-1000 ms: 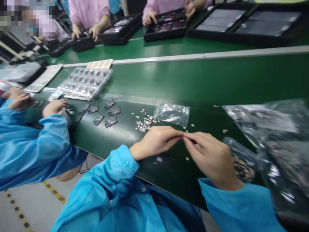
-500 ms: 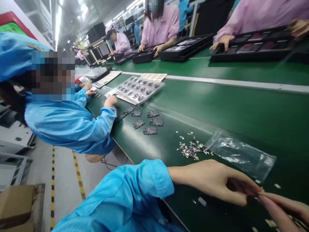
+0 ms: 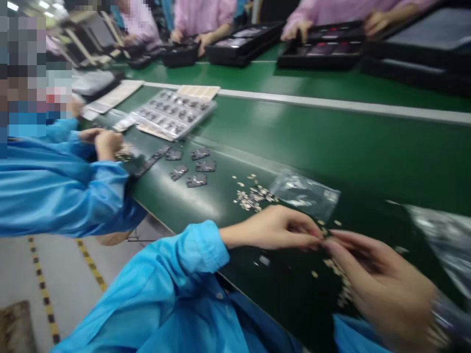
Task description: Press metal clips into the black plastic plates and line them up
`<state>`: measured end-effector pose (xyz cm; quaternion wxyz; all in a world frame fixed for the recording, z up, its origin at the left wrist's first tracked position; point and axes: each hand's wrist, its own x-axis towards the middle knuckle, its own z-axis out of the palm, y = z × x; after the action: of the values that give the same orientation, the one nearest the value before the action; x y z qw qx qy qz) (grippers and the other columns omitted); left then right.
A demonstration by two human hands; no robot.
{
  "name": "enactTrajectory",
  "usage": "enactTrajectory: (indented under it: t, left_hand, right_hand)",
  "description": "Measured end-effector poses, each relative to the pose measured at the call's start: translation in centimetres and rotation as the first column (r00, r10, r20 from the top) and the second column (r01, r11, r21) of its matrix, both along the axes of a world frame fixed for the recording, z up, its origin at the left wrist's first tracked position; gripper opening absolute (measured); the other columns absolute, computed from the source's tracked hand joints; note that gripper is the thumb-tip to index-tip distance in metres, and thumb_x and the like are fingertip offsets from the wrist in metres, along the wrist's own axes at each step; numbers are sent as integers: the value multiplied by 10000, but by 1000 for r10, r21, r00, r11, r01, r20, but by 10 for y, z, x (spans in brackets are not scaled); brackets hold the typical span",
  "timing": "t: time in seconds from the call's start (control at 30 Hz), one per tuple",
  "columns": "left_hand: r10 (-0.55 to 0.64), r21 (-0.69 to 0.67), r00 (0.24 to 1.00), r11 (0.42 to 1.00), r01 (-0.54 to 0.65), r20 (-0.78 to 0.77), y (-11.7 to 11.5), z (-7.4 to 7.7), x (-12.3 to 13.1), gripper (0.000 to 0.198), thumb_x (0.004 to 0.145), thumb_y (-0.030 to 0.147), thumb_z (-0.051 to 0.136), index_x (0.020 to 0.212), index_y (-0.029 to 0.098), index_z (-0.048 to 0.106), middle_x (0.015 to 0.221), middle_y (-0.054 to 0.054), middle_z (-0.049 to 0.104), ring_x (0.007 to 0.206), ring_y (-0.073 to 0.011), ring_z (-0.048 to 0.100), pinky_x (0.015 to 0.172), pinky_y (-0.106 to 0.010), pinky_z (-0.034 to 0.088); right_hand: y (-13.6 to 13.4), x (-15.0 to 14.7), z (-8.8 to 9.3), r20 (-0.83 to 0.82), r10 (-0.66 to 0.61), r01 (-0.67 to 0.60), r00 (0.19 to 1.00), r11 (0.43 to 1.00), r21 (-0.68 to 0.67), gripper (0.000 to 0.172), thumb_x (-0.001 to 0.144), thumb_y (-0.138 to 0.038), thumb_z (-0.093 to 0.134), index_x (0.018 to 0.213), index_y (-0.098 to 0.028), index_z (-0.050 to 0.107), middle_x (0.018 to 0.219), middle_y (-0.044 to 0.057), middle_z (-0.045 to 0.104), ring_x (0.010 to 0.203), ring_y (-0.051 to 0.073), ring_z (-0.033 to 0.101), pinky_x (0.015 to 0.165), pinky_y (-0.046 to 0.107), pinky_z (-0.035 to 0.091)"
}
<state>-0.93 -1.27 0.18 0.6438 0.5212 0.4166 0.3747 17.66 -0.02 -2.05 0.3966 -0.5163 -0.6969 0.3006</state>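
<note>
Over the green bench (image 3: 368, 147), right hand (image 3: 386, 289) sits further in view.

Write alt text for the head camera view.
The left hand and right hand meet above a green bench, near scattered pale fragments and a clear plastic bag. A co-worker in blue works at left beside dark flat parts.

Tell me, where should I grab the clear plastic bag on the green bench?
Pinch the clear plastic bag at its right corner, coming from the right, away from the pile of little pieces by its left end. It lies flat and thin on the green bench, so your fingers can probably lift that edge.
</note>
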Motion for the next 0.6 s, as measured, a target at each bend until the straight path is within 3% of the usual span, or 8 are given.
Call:
enactTrajectory:
  t: [0.13, 0.23, 0.37, 0.5, 0.6]
  left_hand:
    - [62, -192, 986, 981, -31, 154, 2, -8, 8, 66, 796, 27, 610, 815, 83, 638, 664, 13, 654, 597, -51, 619, 639, -172, 524]
    - [103, -180, 976, 981, -68, 191, 2, -15, 11, 96, 777, 25, 618, 836, 79, 672, 671, -5, 690, 604, -58, 643, 649, -178, 539]
    - [141, -45, 982, 990, -136, 124, -2, -18, 13, 139, 778, 76, 629, 893, 82, 707, 723, -41, 732, 652, -85, 679, 677, -192, 559]
    - [156, 182, 987, 972, -147, -36, -6, -18, 12, 215, 817, 143, 600, 987, 82, 718, 827, -89, 759, 760, -139, 720, 702, -214, 566]
    - [192, 415, 969, 903, -111, -157, -7, -18, 10, 227, 845, 166, 577, 1006, 106, 725, 907, -93, 762, 816, -154, 725, 712, -216, 556]
  right_hand:
    - [-1, -8, 6, 21, 19, -23, 1000, 981, 192, 94, 810, -303, 670, 794, -210, 676, 723, 27, 705, 635, 191, 673, 559, 302, 534]
    - [0, -9, 6, 125, 21, -74, 992, 899, 431, 93, 843, -177, 661, 766, -202, 616, 714, 19, 673, 645, 162, 650, 585, 283, 529]
    - [-1, -7, 11, 262, 17, -175, 965, 785, 594, 106, 849, -94, 654, 811, -187, 621, 739, 44, 694, 660, 169, 659, 595, 291, 535]
    - [0, -6, 13, 305, 55, -237, 951, 764, 600, 95, 857, -76, 635, 856, -170, 646, 776, 58, 725, 679, 184, 688, 617, 302, 552]
    - [0, -6, 14, 328, 69, -263, 942, 761, 594, 84, 865, -84, 627, 861, -162, 654, 786, 61, 733, 682, 188, 697, 618, 303, 557]
